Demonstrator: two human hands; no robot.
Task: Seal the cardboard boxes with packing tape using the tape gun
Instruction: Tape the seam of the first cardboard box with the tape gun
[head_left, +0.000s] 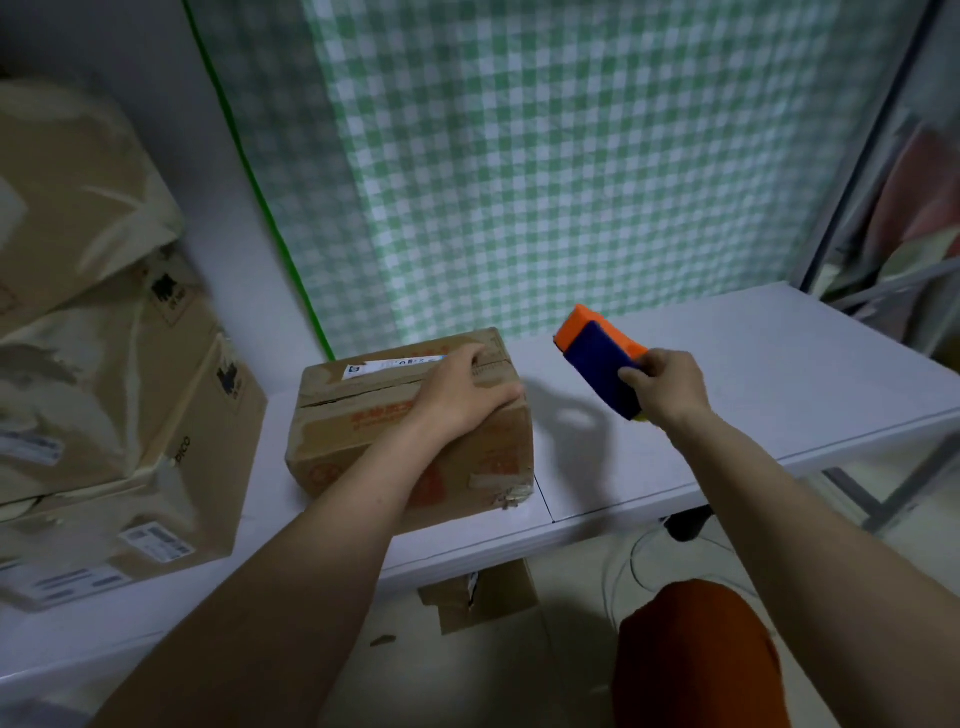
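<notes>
Cardboard box (395, 436) on bench (753, 374), pinned under left hand (462, 395), fingers flat; top seam seen open, untaped; tape gun (602, 358) gripped in right hand (670, 389), held off to box's right; sealing judged not begun; other boxes (130, 415) stacked at left.

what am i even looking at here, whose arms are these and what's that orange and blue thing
There is one picture, taken by a camera worn on a person's head, looking down at their own bare arms; no robot is involved. The left hand rests on top of a cardboard box on a white table. The right hand grips an orange and blue tape gun, held in the air to the right of the box, not touching it. More boxes are stacked at the left.
</notes>
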